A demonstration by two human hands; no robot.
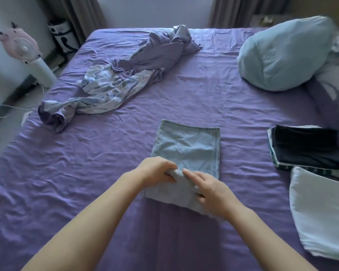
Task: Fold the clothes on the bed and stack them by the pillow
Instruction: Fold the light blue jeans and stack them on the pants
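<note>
A pale blue denim garment (186,151), washed out and faded, lies in the middle of the purple bed sheet (233,106), folded into a narrow upright rectangle with a stitched hem along its far edge and a double seam down its right side. Its near end is raised in a soft fold, and both hands meet on that fold. The left hand (155,170) has its fingers curled over the top of the fold, gripping the cloth from the left, with the thumb tucked below the bunched edge. The right hand (209,189) lies just right of the left fingers, index finger stretched along the crest of the fold and nearly touching them, while its other fingers curl down and pinch the denim at the right edge. Beyond the fingertips the flat part of the garment is lightly creased across its middle, and below the hands a short grey-blue flap of it lies on the sheet. Far off past the left fingers, a crumpled heap of lilac and floral cloth (117,79) sprawls unfolded. Well to the right of the right fingers sits a stack of folded clothes (305,147), dark navy on top with lighter layers showing at the edges, just beyond a white pillow (321,216). A light blue pillow (286,55) sits farther back on the right.
</note>
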